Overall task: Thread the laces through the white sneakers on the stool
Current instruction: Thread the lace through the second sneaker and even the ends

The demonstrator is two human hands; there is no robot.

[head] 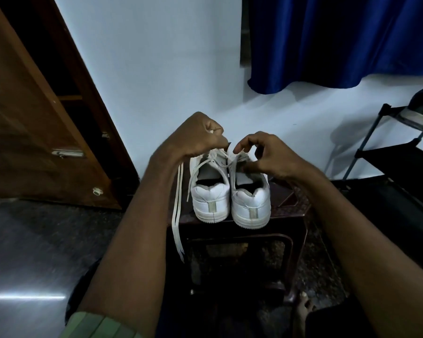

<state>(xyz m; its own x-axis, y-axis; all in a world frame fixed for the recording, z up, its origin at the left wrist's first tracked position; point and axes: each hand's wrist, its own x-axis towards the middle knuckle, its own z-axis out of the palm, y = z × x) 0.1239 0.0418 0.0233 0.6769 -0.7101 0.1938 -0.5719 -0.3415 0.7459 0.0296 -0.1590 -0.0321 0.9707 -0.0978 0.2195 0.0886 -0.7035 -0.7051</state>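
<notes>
Wooden door point(29, 132) at far left; beside it, loose lace point(177, 215) ends dangle off the dark stool point(291, 211). Left hand point(200, 135), fingers curled, grips the lace above the left white sneaker point(210, 198); right hand point(266, 154) pinches another strand over the right sneaker point(252, 206). Limp and light, the lace is likely best held near its stiff tip. Blue curtain point(340, 40) hangs behind.

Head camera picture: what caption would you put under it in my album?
Both hands lacing white sneakers on a stool.
</notes>
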